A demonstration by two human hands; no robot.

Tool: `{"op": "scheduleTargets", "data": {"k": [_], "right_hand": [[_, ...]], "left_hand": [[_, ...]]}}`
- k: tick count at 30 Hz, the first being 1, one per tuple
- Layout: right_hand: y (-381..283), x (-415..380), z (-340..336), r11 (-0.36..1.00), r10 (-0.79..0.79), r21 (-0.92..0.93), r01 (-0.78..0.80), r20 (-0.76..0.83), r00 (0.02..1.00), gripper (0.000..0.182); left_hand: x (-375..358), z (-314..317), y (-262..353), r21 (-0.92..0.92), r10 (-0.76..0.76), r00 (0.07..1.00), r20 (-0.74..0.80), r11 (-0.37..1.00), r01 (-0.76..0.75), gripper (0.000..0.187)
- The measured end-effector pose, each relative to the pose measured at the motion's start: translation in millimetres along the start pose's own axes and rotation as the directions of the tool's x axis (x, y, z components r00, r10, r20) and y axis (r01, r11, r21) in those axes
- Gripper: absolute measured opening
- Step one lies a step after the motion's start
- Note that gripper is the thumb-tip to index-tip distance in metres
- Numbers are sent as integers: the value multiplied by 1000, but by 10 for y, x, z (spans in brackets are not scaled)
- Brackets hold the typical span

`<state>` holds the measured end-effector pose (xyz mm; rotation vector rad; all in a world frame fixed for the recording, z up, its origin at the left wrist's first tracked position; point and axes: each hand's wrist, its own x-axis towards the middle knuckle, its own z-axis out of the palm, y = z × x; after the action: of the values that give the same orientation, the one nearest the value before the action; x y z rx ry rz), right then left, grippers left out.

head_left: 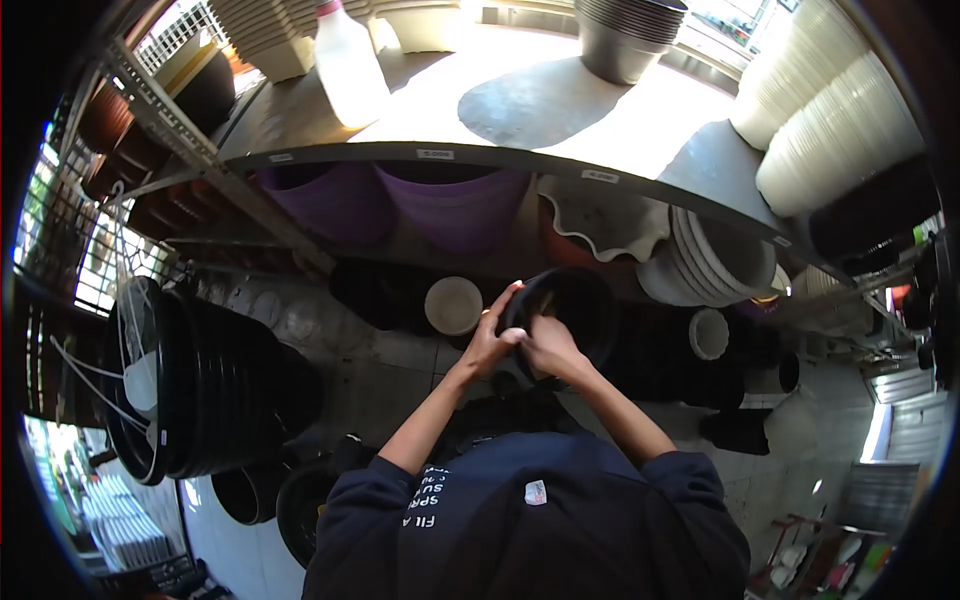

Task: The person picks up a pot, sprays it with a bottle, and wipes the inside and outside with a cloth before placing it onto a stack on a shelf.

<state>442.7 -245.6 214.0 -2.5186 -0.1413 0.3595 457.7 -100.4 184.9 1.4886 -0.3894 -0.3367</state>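
In front of my chest I hold a black plant pot (597, 310), tilted so its mouth faces me. My left hand (490, 338) grips the pot's left rim, thumb on the near side and fingers along the outside. Inside the mouth is my right hand (553, 348), its fingers curled and somewhat smeared by motion. A small yellowish-brown patch shows at those fingertips, too dim to name. The pot's dark inside hides most of its far wall.
Above stands a shelf (430, 155) with a spray bottle (350, 75), stacked grey pots (630, 40) and white pots (840, 130). Purple pots (450, 205) and a wavy-rimmed pot (605, 220) sit beneath. Large black pots (220, 385) are stacked at left.
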Motion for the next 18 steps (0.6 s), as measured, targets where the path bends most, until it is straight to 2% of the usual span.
{"op": "scheduleTargets", "data": {"k": [1, 4, 7, 8, 10, 11, 12, 13, 15, 16, 17, 18], "right_hand": [[30, 18, 30, 975, 65, 215, -57, -30, 997, 32], [114, -47, 92, 826, 72, 545, -146, 154, 985, 40], [195, -143, -83, 727, -84, 662, -182, 349, 933, 40], [208, -175, -72, 724, -116, 671, -161, 349, 930, 47], [-35, -351, -298, 916, -80, 397, -49, 302, 950, 55], [-128, -411, -371, 972, -74, 237, 6, 276, 958, 60], [0, -391, -151, 967, -182, 189, 171, 46, 982, 67], [67, -386, -62, 959, -124, 264, 102, 69, 990, 68], [173, -380, -21, 917, -20, 398, -33, 128, 992, 68], [135, -399, -123, 902, -45, 431, -7, 110, 993, 61], [102, -432, -291, 827, -19, 552, -112, 226, 974, 53], [137, -466, -371, 758, -44, 644, -99, 202, 978, 50]], "left_hand": [[2, 42, 34, -147, 0, 999, -36, 989, -6, 79], [-42, -5, -194, -258, -62, 996, 60, 963, 76, 73], [-11, -48, -220, -197, -110, 993, 30, 974, 114, 70], [14, -86, -274, -286, -217, 974, 64, 931, 226, 74], [26, 22, -199, -94, -260, 966, 4, 961, 259, 82], [33, 52, -131, 5, -275, 961, -32, 961, 275, 86], [45, 20, -60, 155, -369, 925, -89, 912, 379, 100], [58, 19, -44, 403, -328, 924, -199, 832, 382, 109], [40, 41, 74, 669, -117, 953, -278, 688, 280, 111], [75, -21, 233, 602, -283, 936, -209, 717, 351, 109], [138, -136, 431, 537, -436, 892, -122, 727, 429, 107], [183, -243, 544, 477, -569, 822, -20, 717, 508, 106]]}}
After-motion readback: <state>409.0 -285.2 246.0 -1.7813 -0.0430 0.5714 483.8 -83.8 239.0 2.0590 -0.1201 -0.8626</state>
